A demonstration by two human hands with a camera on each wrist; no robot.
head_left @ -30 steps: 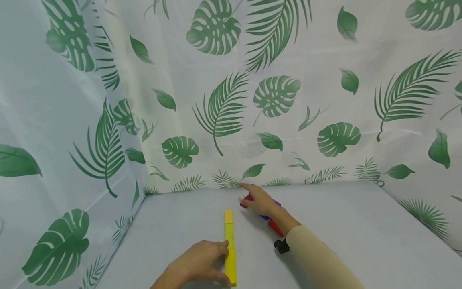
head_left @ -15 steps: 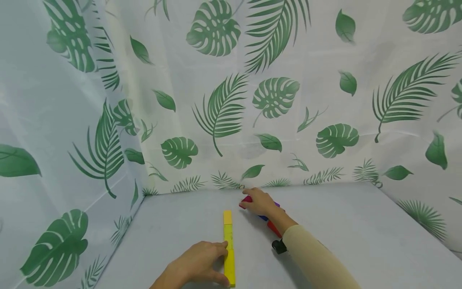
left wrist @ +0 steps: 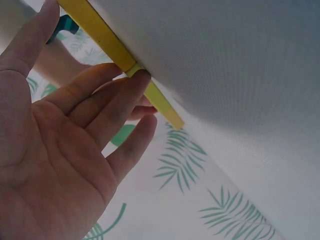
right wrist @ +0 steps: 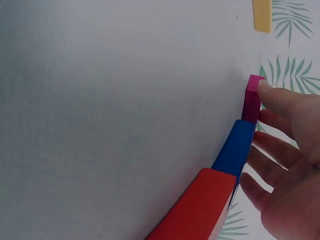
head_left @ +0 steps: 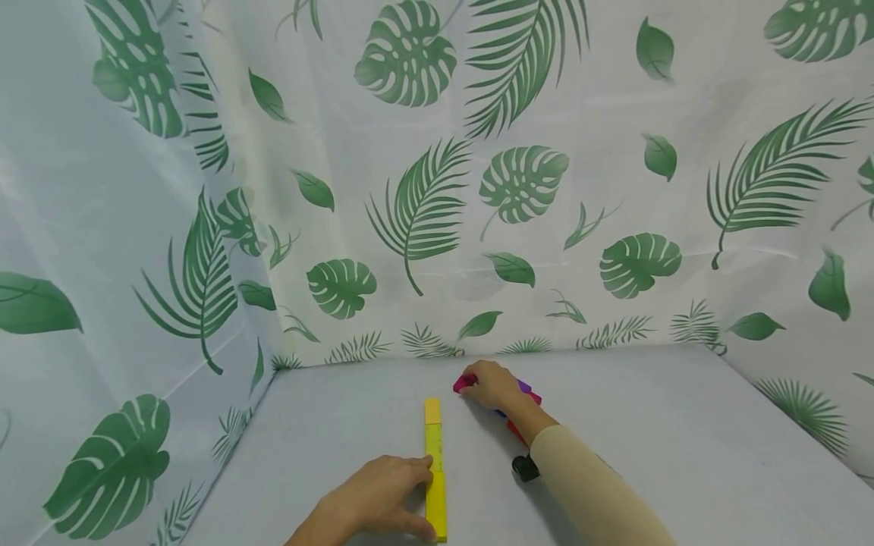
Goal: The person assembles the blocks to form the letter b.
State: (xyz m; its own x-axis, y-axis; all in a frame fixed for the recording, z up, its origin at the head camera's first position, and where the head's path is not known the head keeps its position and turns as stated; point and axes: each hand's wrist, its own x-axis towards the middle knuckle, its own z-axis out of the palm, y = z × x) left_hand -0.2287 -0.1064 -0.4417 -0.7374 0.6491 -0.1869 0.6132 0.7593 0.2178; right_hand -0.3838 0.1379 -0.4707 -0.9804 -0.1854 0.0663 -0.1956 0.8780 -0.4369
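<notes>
A straight row of yellow blocks (head_left: 435,506) lies on the table, with an orange-yellow block (head_left: 432,410) at its far end. Along its left side rests my left hand (head_left: 378,494), thumb near the close end and fingertips touching the middle; its fingers (left wrist: 112,107) look loosely extended in the left wrist view. Farther off, my right hand (head_left: 493,385) pinches a magenta block (right wrist: 252,97) between thumb and index finger. That block stands against the end of a blue block (right wrist: 234,145), which meets a red block (right wrist: 197,207). The right hand partly hides these in the head view.
A purple block (head_left: 523,386) shows just beyond the right hand. A black device (head_left: 525,468) sits at the right wrist. White curtains (head_left: 423,318) with green leaves stand behind and beside the pale table (head_left: 328,425).
The right hand's raised index finger has come down and curled onto the magenta block, and the hand has drawn slightly nearer. The left hand stays in place on the yellow row.
</notes>
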